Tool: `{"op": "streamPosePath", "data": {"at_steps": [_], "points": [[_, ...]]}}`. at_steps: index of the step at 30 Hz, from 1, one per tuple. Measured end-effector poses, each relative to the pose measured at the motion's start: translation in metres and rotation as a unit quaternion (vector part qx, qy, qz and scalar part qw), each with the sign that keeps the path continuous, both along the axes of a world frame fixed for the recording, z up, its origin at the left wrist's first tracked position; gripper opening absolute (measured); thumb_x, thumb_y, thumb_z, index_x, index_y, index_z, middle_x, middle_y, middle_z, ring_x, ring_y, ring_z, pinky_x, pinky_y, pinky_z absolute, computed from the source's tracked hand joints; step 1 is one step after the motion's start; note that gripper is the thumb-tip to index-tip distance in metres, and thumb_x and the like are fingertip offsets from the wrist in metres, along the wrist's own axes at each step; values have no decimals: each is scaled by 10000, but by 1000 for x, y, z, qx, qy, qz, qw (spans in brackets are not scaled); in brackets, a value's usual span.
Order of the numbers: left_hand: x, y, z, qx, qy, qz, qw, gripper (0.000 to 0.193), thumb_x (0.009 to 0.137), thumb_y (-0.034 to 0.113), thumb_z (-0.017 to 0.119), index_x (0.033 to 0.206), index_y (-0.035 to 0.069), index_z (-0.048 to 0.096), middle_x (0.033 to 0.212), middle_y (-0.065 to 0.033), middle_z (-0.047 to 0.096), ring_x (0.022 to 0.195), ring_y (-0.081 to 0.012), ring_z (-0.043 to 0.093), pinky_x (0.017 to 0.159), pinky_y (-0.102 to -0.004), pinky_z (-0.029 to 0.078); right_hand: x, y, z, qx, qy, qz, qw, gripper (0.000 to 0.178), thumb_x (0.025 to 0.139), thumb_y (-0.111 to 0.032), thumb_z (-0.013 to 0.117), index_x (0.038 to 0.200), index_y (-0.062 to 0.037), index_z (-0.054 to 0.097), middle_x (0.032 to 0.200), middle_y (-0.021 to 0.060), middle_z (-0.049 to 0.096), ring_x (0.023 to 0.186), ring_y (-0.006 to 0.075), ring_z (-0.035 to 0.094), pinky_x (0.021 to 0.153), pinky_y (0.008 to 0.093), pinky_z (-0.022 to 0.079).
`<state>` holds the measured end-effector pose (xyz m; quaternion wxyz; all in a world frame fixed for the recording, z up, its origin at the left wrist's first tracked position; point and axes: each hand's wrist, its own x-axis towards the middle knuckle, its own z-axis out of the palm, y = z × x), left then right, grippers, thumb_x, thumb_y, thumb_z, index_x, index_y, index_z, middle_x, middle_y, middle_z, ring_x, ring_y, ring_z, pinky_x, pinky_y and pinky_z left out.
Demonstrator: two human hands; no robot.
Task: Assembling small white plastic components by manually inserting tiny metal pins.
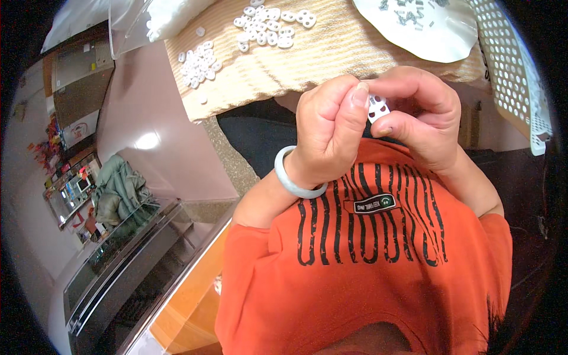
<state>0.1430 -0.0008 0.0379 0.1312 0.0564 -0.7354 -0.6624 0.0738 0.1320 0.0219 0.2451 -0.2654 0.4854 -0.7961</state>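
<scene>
Both hands meet in front of my chest, over an orange shirt with black stripes. My left hand (329, 125), with a pale green bangle (291, 176) on its wrist, pinches one side of a small white plastic piece with holes (377, 109). My right hand (418, 113) curls around the other side, its thumb and fingers closed on the same piece. Most of the piece is hidden between the fingertips.
A beige striped cloth (307, 59) covers the table ahead, with several small white pieces (266, 26) and another heap (198, 62) on it. A white sheet with small metal parts (423, 23) lies at the top right beside a white perforated basket (515, 77). A clear plastic bag (148, 21) sits at the top left.
</scene>
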Motion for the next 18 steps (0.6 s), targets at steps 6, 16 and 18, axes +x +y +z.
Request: {"op": "streamPosePath", "data": {"at_steps": [6, 16, 18], "points": [[0, 0, 2, -48, 17, -7, 999, 179, 885, 76, 464, 739, -20, 502, 574, -107, 475, 471, -218, 462, 460, -302, 362, -2, 2, -5, 28, 67, -17, 997, 230, 702, 8, 714, 917, 25, 632, 802, 29, 604, 701, 70, 559, 611, 189, 445], [0, 6, 4, -85, 58, 10, 995, 182, 888, 76, 449, 746, -30, 490, 580, -111, 467, 474, -226, 454, 459, -314, 361, -2, 3, -5, 33, 148, -40, 988, 223, 713, -18, 708, 909, 31, 617, 769, 54, 605, 659, 90, 561, 581, 203, 439], [1, 6, 2, -103, 76, 7, 992, 171, 888, 70, 447, 761, -35, 494, 592, -116, 475, 478, -232, 459, 462, -315, 367, -2, 4, -6, 35, 156, -33, 987, 226, 709, -25, 711, 906, 31, 614, 758, 60, 602, 651, 99, 565, 570, 209, 436]]}}
